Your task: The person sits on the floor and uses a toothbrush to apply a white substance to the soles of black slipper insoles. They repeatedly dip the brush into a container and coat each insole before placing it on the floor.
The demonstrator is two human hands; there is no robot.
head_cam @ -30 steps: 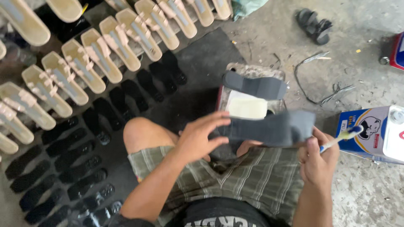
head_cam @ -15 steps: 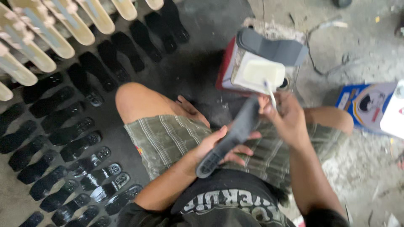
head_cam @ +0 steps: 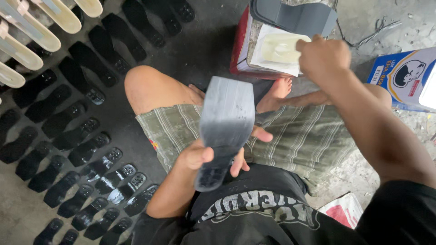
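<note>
The left hand (head_cam: 206, 156) grips a dark grey shoe sole (head_cam: 225, 127) at its narrow end, thumb on top, above the lap. The right hand (head_cam: 323, 56) is closed in a fist over the white tray of glue (head_cam: 277, 50) on the red box (head_cam: 240, 45); what it holds I cannot tell. Black soles (head_cam: 86, 149) lie in rows on the floor.

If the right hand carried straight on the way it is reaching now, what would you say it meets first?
Most likely the pale glue tray on the red box. The right hand is reaching toward it and already overlaps its right edge. Depth is unclear, so it may hover just above. The dark sole piece lies farther back.
</note>
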